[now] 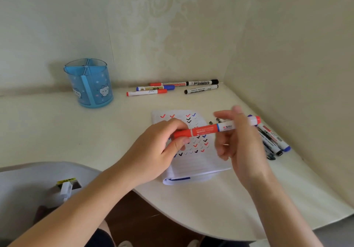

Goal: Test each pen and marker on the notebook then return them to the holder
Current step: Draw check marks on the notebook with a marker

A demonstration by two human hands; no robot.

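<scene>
Forearms reach in from the bottom edge, and beside the left one, lower left, sits a grey rounded surface (28,179) with a small white object (66,188) bearing a yellow label. Past it begins the curved front edge of the pale desk (57,128). Above the desk the two hands meet at either end of one red marker (205,129), which lies nearly level in the air over the notebook (201,162). The left hand (153,151) pinches the marker's red cap end between thumb and curled fingers; the cap sits against the barrel. The right hand (237,143) is at the white part of the barrel, palm turned left, its fingers blurred and partly spread, so whether it truly grips cannot be told. The notebook lies open and flat under both hands, its lined page covered with red, black and blue tick marks. Just right of it, near the desk's right edge, lies a pile of markers and pens (274,141), partly hidden by the right hand. Farther back, near the wall (172,26), five more lie on their sides: a red-capped marker (146,92), a blue marker (155,88), a slim red pen (168,84), and two black markers (203,82) to their right. At the far left stands the blue holder (89,83), upright, translucent, split into compartments, well apart from the notebook.
</scene>
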